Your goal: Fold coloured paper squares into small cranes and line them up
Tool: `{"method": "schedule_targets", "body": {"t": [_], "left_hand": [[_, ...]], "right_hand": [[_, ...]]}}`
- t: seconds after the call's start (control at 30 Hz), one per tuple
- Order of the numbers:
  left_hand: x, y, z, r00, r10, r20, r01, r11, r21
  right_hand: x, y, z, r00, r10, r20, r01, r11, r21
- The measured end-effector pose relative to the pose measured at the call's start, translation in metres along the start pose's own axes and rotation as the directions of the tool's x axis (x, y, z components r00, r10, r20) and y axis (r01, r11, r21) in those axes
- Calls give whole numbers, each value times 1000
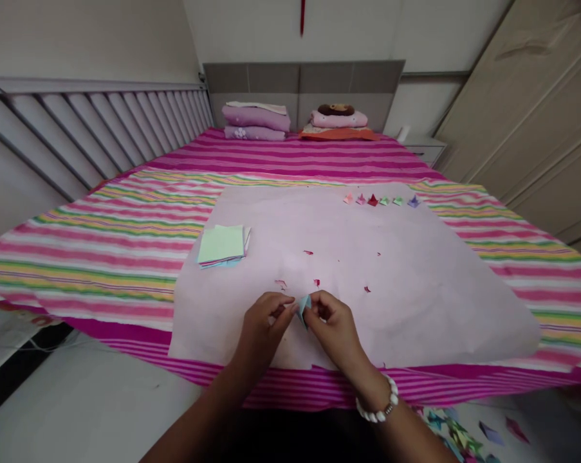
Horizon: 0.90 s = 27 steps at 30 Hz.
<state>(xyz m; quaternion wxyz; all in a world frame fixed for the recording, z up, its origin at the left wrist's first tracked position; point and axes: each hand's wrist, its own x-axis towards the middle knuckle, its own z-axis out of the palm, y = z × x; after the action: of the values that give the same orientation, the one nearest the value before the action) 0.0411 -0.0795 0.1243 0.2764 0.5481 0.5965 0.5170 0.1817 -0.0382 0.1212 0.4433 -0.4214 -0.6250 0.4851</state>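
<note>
Paper (304,307) in pale blue, folded down pretty small, is what both hands have hold of in the head view, over the near part of a big pale sheet (430,289) on a striped bed (101,239). Left hand (262,325) has thumb and fingertip pinched in close at its left edge, right hand (337,326) is pinching the other side, fingers curled, barely any gap. Few red scraps (317,282) lie just beyond, stack of coloured squares (221,244) off left, six little folded pieces (372,200) lined up far right.
</note>
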Motion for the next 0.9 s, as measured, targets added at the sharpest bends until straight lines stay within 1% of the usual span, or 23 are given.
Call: {"method": "schedule_targets", "body": {"t": [0.03, 0.1, 0.2, 0.27, 0.37, 0.43, 0.5, 0.57, 0.63, 0.7, 0.8, 0.9], "left_hand": [[-1, 1, 2, 998, 56, -13, -56, 997, 54], [-3, 2, 5, 994, 110, -21, -107, 989, 106], [-6, 1, 8, 990, 134, -34, -128, 982, 140], [-7, 0, 10, 988, 143, -65, -130, 976, 176], [-7, -1, 9, 990, 116, -79, -95, 968, 233], [-7, -1, 6, 991, 127, -50, -111, 961, 255], [-6, -1, 2, 976, 218, 12, -214, 944, 250], [-4, -1, -2, 941, 324, 101, -339, 915, 219], [-3, -1, -5, 908, 376, 186, -409, 890, 201], [-2, -2, -8, 890, 395, 226, -443, 868, 226], [-1, -4, -9, 882, 428, 196, -467, 845, 259], [-1, -4, -9, 911, 394, 123, -412, 889, 202]], "right_hand": [[0, 0, 1, 999, -32, -18, 31, 999, -44], [-1, -1, 2, 995, -98, -25, 94, 988, -120], [-2, -4, 3, 985, -171, -3, 169, 972, -161], [-2, -5, 4, 985, -175, 1, 174, 975, -138], [-1, -3, 3, 990, -138, -5, 137, 988, -70], [0, -1, 2, 994, -110, -14, 109, 994, -15], [2, 1, 1, 998, -65, -17, 66, 996, 56], [3, 0, -1, 1000, 8, 7, -9, 988, 156], [3, -1, -4, 995, 82, 51, -92, 964, 250], [4, -2, -6, 988, 135, 75, -152, 940, 305], [4, -4, -7, 979, 178, 97, -201, 920, 336], [4, -4, -8, 975, 172, 141, -211, 917, 339]]}}
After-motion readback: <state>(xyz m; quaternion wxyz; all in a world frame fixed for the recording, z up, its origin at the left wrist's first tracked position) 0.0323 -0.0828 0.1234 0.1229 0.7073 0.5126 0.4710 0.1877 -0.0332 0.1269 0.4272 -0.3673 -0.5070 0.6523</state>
